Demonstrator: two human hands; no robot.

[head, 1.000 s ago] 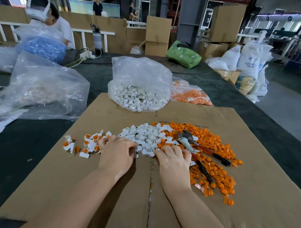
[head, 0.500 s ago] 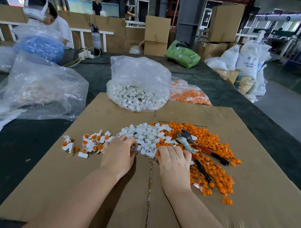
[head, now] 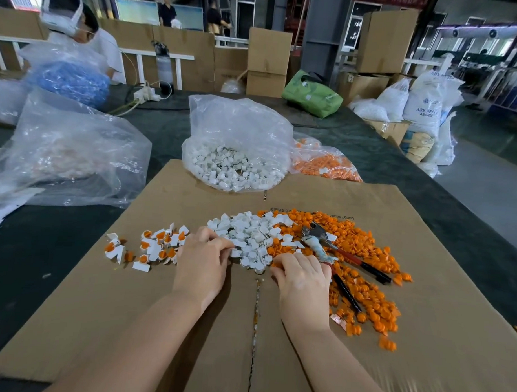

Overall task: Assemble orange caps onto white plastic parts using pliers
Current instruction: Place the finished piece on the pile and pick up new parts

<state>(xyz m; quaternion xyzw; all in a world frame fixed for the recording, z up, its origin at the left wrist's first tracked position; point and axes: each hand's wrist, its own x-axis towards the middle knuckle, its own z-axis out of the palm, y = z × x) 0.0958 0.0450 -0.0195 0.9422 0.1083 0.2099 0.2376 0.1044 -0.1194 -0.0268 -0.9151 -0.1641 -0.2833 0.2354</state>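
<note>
Small capped batch (head: 150,246) done, lying left on cardboard (head: 421,362); big piles of white parts (head: 250,233) and caps (head: 362,290) remain; pliers (head: 325,248) idle on caps; left hand (head: 200,264) pinching white part, right hand (head: 302,281) curled picking at caps, hold unclear

Both forearms reach forward, bare, palms turned down. The left hand (head: 200,262) sits low with its fingers curled under at the tips, and the right hand (head: 302,281) lies just beside it, knuckles up, fingers bent downward. What either grip holds is hidden.
</note>
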